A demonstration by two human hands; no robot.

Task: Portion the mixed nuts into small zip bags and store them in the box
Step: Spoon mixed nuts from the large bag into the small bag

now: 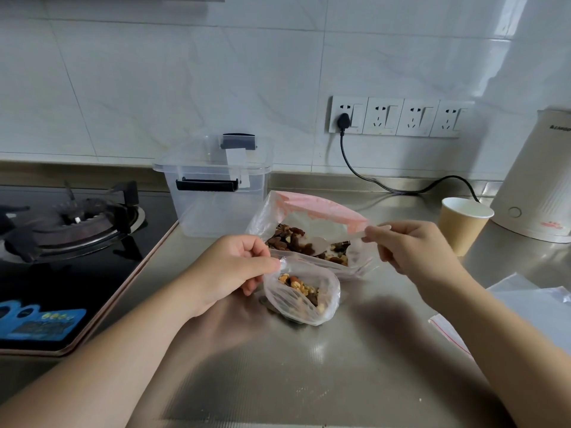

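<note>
A large clear bag with a pink zip strip (315,208) lies open on the steel counter, with mixed nuts (290,237) inside. My right hand (411,245) pinches the handle of a white plastic spoon (321,244), whose bowl reaches into that bag over the nuts. In front of it stands a small clear zip bag (304,293) partly filled with nuts. My left hand (228,268) pinches the small bag's rim and holds it open. A clear plastic box (216,193) with black latches stands behind, its lid on.
A black gas hob (71,223) lies at the left. A paper cup (463,223) and a white kettle (537,180) stand at the right, its black cord (386,186) running to wall sockets. Several empty zip bags (519,310) lie at the right edge.
</note>
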